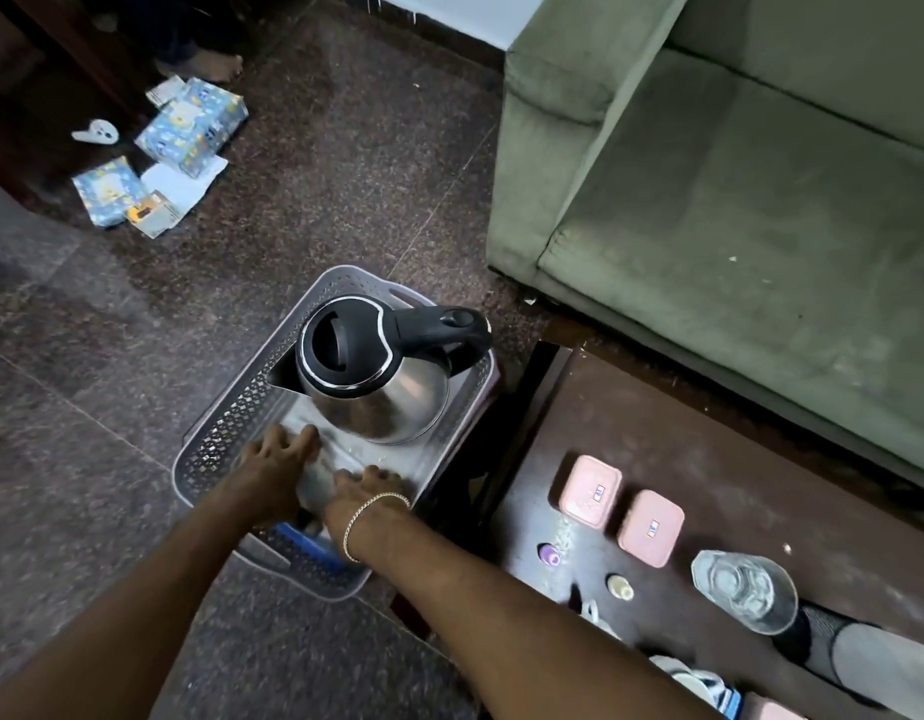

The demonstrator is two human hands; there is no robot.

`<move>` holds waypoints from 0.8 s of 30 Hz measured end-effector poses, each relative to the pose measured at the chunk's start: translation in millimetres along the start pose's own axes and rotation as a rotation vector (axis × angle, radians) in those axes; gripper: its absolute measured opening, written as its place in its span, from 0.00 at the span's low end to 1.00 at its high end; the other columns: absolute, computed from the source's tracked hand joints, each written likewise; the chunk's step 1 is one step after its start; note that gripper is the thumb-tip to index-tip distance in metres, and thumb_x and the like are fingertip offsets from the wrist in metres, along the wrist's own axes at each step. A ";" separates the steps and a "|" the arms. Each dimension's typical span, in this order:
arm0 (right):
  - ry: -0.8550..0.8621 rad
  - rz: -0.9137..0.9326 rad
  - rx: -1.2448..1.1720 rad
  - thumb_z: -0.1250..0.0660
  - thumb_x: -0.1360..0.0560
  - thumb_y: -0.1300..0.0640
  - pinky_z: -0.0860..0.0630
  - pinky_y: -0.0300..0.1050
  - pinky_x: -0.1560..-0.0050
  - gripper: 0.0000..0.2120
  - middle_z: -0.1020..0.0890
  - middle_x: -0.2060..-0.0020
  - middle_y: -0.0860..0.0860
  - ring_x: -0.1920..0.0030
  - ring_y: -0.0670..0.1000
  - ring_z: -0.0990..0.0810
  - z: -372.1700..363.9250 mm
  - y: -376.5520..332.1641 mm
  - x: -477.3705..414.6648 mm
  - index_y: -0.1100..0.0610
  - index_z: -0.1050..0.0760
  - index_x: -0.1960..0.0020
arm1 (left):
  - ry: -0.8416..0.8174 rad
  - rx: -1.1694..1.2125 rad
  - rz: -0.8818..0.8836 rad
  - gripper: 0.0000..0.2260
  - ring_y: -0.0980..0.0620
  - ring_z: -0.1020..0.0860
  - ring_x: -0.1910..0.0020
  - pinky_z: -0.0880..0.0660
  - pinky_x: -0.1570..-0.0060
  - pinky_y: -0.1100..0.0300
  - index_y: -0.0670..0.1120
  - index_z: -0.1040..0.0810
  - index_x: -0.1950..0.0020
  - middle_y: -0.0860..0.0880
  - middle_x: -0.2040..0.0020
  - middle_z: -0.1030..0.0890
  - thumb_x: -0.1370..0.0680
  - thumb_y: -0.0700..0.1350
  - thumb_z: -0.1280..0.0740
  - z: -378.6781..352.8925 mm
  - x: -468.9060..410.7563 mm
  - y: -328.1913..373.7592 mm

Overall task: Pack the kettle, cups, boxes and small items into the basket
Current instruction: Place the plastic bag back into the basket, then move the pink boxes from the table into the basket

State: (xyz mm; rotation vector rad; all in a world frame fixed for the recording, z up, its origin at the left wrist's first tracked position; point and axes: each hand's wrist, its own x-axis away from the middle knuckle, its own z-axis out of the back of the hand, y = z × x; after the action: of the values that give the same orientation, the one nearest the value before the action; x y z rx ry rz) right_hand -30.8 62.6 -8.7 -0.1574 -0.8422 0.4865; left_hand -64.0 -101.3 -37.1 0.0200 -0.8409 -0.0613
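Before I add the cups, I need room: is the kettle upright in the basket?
Yes, upright: the kettle stands inside the basket, lid on top, handle up.

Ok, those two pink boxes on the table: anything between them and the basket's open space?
Nothing visible blocks them. The pink boxes sit in the open on the table. Both hands occupy the free near half of the basket; the kettle fills the far half.

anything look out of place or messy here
Yes. Blue patterned packets and papers lie scattered on the floor, far from the basket. The kettle stands upright inside it, though its handle juts over the rim. Nothing looks spilled.
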 end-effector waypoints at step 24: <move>0.920 0.088 -0.246 0.36 0.22 0.56 0.27 0.55 0.55 0.07 0.24 0.51 0.54 0.53 0.58 0.27 -55.5 97.2 169.0 0.57 0.21 0.54 | 0.635 0.234 -0.108 0.11 0.34 0.19 0.60 0.22 0.59 0.43 0.42 0.23 0.48 0.42 0.50 0.24 0.26 0.37 0.24 4.9 130.9 154.5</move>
State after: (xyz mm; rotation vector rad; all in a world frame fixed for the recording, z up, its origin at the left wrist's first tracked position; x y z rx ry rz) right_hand 72.0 231.1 37.7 -0.5957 0.0138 0.3334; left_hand 26.6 44.8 70.1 0.2910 -0.2079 -0.0532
